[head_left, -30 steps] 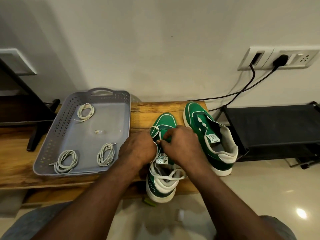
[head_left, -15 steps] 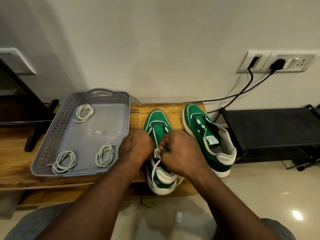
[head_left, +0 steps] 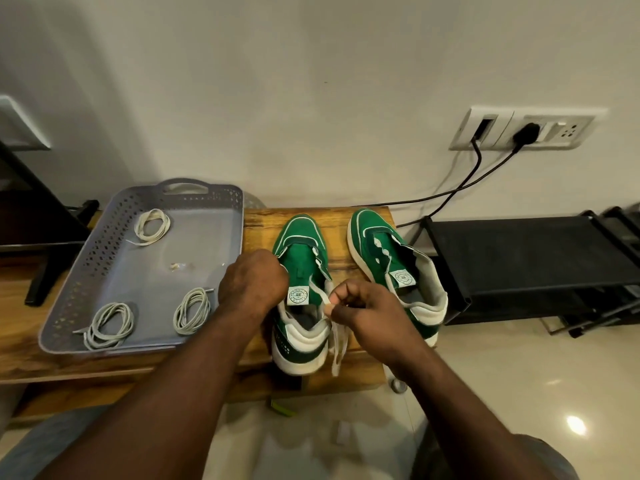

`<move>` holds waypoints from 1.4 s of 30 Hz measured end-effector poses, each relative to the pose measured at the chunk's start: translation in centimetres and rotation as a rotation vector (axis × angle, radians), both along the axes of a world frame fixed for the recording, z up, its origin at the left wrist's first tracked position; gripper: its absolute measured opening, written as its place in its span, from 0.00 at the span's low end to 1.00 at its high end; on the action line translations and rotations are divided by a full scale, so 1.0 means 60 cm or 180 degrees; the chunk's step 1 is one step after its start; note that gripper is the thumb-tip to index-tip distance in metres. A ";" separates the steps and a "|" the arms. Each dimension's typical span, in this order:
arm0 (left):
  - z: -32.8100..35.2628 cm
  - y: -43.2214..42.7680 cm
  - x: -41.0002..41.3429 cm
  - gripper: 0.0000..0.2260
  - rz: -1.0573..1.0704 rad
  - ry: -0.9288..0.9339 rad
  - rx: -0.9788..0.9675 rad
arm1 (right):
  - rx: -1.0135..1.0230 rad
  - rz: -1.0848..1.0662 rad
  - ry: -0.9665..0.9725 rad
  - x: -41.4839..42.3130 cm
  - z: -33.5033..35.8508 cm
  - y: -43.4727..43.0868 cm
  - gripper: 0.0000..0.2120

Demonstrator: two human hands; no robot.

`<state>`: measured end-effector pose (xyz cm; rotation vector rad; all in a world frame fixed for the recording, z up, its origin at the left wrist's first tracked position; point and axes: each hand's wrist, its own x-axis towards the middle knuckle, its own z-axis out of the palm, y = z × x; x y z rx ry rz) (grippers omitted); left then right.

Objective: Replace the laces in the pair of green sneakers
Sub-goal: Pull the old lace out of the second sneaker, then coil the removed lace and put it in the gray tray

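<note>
Wooden bench [head_left: 263, 223] against a pale wall carries the work. Between the 2 hands sits 1 green sneaker [head_left: 301, 268], toe pointing away. The left hand [head_left: 254, 284] curls over its left side, steadying it. The right hand [head_left: 363, 310] pinches a flat white lace [head_left: 338, 344] beside the tongue, the loose length hanging below that hand past the heel.

The lace looks light, limp and slippery, so a pinch close to the eyelet should pull truest. The shoe is light and would likely slide if unheld.

Beyond the right hand stands the 2nd sneaker [head_left: 367, 230]. Left of the left hand, a grey tray [head_left: 69, 289] holds 3 coiled laces [head_left: 192, 310]. A black rack [head_left: 519, 251] sits well to the right, and nothing blocks the pull.
</note>
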<state>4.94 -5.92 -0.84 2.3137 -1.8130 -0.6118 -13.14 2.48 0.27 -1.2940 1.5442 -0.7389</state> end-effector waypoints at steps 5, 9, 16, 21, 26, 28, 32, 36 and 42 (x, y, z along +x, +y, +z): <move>-0.002 -0.004 0.002 0.17 -0.0161 -0.0060 -0.0235 | -0.0095 -0.0410 -0.0395 0.012 -0.014 0.014 0.01; -0.001 0.009 0.006 0.21 -0.0501 0.0052 -0.0327 | -0.0337 -0.0856 -0.0773 0.011 -0.011 0.031 0.09; 0.058 0.101 -0.009 0.21 -0.0910 -0.0540 -0.1446 | -0.0826 -0.0842 -0.1199 0.018 0.022 0.086 0.10; 0.082 0.207 -0.037 0.18 -0.0716 0.2364 0.0068 | -0.1181 -0.0971 -0.1046 0.023 0.029 0.140 0.17; 0.092 0.265 -0.025 0.10 -0.1057 0.2208 -0.0344 | -0.1485 -0.1056 -0.0395 0.025 0.028 0.198 0.15; 0.091 0.287 -0.023 0.07 -0.1169 0.2036 -0.0480 | -0.1651 -0.1166 0.0064 0.026 0.025 0.221 0.13; 0.098 0.338 -0.013 0.05 -0.1312 0.1687 -0.1173 | -0.1876 -0.1100 0.1279 0.016 0.021 0.263 0.06; 0.112 0.371 0.003 0.06 -0.1771 0.1273 -0.1308 | -0.1720 -0.0694 0.0608 0.007 0.016 0.302 0.03; 0.110 0.402 0.003 0.07 -0.1796 0.1331 -0.1297 | -0.0880 -0.0390 -0.0842 0.009 0.028 0.348 0.06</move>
